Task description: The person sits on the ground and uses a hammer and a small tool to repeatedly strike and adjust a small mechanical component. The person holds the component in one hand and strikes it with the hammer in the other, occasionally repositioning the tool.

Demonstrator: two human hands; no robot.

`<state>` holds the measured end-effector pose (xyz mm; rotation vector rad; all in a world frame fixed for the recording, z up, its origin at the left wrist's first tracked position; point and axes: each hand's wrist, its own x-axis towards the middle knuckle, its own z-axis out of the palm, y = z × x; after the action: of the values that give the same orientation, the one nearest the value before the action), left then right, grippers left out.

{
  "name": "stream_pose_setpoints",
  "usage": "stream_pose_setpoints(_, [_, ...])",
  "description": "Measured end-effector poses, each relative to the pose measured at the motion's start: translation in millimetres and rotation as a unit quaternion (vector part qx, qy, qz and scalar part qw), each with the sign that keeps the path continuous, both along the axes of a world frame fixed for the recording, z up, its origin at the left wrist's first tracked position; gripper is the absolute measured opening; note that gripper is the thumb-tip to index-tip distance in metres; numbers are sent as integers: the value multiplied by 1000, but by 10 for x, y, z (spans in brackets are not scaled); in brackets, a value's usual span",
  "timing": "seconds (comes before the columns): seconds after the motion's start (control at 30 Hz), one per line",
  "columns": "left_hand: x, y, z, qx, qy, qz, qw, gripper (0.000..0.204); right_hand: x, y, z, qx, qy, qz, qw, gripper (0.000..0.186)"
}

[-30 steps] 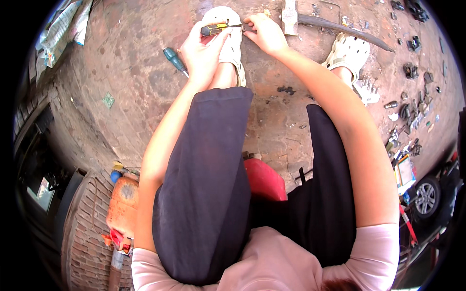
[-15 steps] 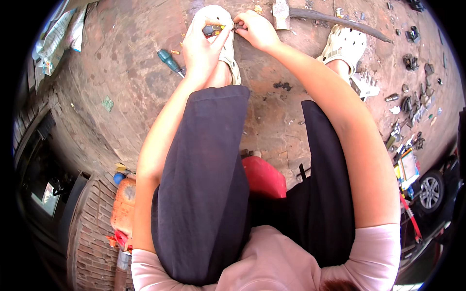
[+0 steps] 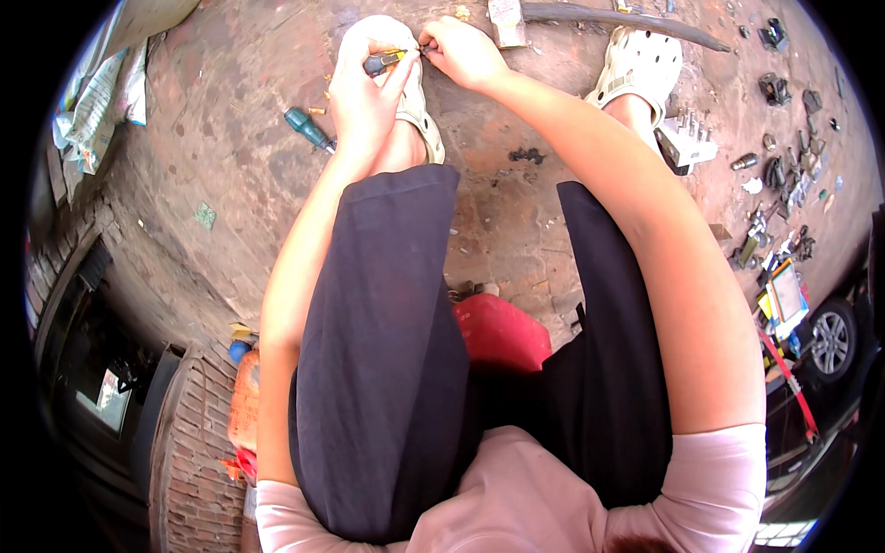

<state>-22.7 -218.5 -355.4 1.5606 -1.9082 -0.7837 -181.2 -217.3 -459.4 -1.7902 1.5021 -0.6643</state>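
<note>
My left hand (image 3: 362,103) is closed around a small tool with a black and yellow handle (image 3: 380,64), held above my left clog (image 3: 412,103). The tool's end points toward my right hand (image 3: 466,57). Those right fingers are pinched on a small dark piece (image 3: 424,52), mostly hidden by the fingertips. Both hands nearly meet there. On the ground beside my left wrist lies a screwdriver with a teal handle (image 3: 305,126). A hammer (image 3: 507,24) with a long dark wooden handle rests beyond my right hand.
My right clog (image 3: 643,66) stands near a pale block with metal pins (image 3: 686,143). Several dark metal parts (image 3: 775,89) are scattered at the right, before a car wheel (image 3: 832,340). A red seat (image 3: 505,334) is below me. Crumpled sheets (image 3: 95,111) lie far left.
The whole view has shifted slightly, so the ground things and both hands appear a little further left. Both hands keep their grips, close together above the clog.
</note>
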Motion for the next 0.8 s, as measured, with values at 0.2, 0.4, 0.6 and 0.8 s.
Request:
stream_pose_setpoints(0.2, [-51,-36,53,-21,-22,-30,999,23,44,9,8,-9,21,-15,1000,20])
stream_pose_setpoints(0.4, [-108,-124,37,17,-30,-42,999,29,19,1,53,27,46,-9,999,18])
stream_pose_setpoints(0.6, [-94,-155,103,-8,-78,-99,992,30,113,-7,102,48,29,-9,998,20])
stream_pose_setpoints(0.8, [-250,-230,143,76,-72,-78,991,26,93,-41,-342,-76,-10,-38,996,15])
